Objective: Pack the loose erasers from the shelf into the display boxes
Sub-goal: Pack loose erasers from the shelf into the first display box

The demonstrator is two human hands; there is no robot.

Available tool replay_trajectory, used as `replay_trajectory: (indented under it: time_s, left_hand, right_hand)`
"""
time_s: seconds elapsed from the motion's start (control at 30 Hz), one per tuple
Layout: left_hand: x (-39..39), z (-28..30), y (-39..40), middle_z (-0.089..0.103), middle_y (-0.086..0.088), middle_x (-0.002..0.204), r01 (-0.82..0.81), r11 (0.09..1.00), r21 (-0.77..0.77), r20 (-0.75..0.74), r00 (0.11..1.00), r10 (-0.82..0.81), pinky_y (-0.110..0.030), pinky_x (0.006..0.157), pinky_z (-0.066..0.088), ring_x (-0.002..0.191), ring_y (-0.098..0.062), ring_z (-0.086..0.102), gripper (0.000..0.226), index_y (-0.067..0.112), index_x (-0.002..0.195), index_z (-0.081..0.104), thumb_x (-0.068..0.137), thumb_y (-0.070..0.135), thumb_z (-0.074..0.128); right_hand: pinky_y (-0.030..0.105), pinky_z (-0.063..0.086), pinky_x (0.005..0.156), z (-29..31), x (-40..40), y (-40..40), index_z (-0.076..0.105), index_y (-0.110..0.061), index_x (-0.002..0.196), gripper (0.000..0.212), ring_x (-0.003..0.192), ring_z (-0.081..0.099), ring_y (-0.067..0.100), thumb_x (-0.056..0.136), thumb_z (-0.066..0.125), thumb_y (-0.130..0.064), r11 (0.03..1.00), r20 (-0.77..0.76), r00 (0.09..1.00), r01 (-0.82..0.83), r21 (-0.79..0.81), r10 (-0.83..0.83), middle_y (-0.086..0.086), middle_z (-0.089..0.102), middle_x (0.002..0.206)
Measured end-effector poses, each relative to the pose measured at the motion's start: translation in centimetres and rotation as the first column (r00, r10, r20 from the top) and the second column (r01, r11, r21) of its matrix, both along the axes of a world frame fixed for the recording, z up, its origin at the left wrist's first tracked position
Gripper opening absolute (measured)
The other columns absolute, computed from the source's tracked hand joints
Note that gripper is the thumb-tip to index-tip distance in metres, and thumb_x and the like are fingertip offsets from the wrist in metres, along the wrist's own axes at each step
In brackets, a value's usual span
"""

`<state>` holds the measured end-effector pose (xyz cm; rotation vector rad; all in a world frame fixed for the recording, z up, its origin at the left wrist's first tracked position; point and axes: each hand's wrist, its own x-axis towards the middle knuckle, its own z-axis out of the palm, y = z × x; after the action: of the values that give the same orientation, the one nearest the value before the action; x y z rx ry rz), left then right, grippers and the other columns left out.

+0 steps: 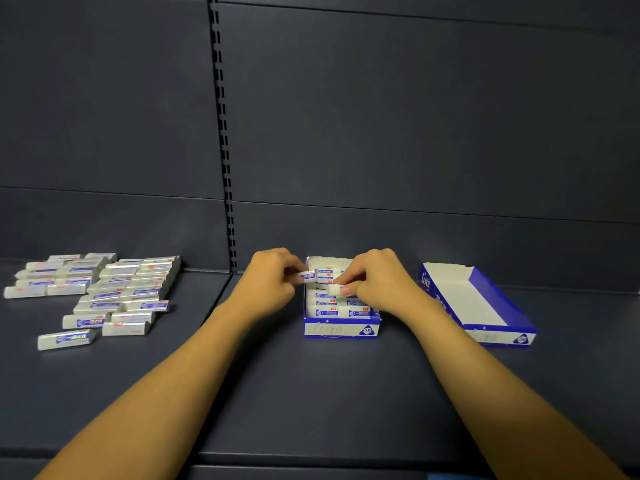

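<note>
Dark shelf [311, 393]: an eraser [307, 276] is pinched by the left hand [268, 284], another eraser [335, 289] by the right hand [377, 282], over the display box [341, 329].

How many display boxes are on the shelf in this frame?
2. One display box sits in the middle under both hands, partly filled with erasers. The other display box stands to its right, angled, and looks empty. None seems hidden.

"2B" on front of middle display box [341, 330]; other print unreadable.
</note>
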<state>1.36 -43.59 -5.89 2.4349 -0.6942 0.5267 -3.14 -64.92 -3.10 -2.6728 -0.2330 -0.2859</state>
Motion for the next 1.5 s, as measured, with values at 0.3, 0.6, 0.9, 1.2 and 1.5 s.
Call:
replay_trajectory:
  time_s: [0.3,0.6,0.9,1.2,1.5]
  left_hand:
    - [0.0,-0.5,0.3,0.068,0.004,0.097,-0.024,0.998,-0.062,0.028,0.999,0.025,-0.025,0.076,0.050,0.085,-0.010,0.060,0.018,0.019,0.106,0.078,0.090,0.011,0.072]
    - [-0.3,-0.7,0.2,0.069,0.003,0.099,-0.004,0.999,-0.038,0.081,0.997,0.007,-0.025,0.077,0.050,0.086,-0.009,0.060,0.019,0.017,0.107,0.077,0.091,0.010,0.070]
    - [-0.5,-0.9,-0.1,0.065,0.008,0.093,0.020,0.999,-0.045,0.068,0.998,-0.017,-0.011,0.072,0.039,0.081,-0.005,0.056,0.018,0.017,0.104,0.078,0.089,0.009,0.072]
    - [-1.1,-0.4,-0.2,0.067,0.005,0.096,0.000,0.999,-0.049,0.023,1.000,0.001,-0.006,0.071,0.037,0.084,-0.007,0.058,0.019,0.018,0.108,0.078,0.090,0.015,0.072]
    - [-2.0,2.0,-3.3,0.070,0.009,0.103,0.100,0.994,0.050,-0.041,0.994,-0.098,-0.008,0.072,0.043,0.086,-0.003,0.060,0.019,0.023,0.108,0.078,0.090,0.024,0.074]
  right_hand:
    - [0.000,0.039,0.058,-2.2,0.6,1.4,0.081,-0.022,0.099,0.019,0.073,0.058,-0.004,0.082,0.081,-0.013,0.991,-0.044,0.991,-0.128,0.049,0.130,-0.009,0.074,0.095]
    - [0.034,0.057,0.087,-2.6,0.8,2.3,0.081,-0.025,0.098,0.018,0.095,0.058,0.010,0.083,0.076,-0.016,0.984,-0.093,0.981,-0.175,-0.036,0.172,-0.008,0.074,0.097]
    - [0.033,0.056,0.086,-2.6,1.0,2.4,0.081,-0.024,0.083,0.009,0.092,0.059,0.013,0.080,0.082,-0.016,0.986,-0.070,0.984,-0.167,-0.015,0.165,-0.011,0.072,0.079]
    - [0.009,0.045,0.063,-0.7,0.4,0.2,0.081,-0.030,0.090,0.017,0.075,0.066,-0.001,0.074,0.087,-0.032,0.985,0.007,0.991,-0.136,0.110,0.136,-0.016,0.072,0.080]
    - [0.002,0.041,0.059,-1.3,0.4,-6.6,0.080,-0.025,0.088,0.005,0.069,0.063,-0.009,0.085,0.078,-0.022,0.940,0.149,0.971,0.132,0.314,-0.186,-0.018,0.071,0.075]
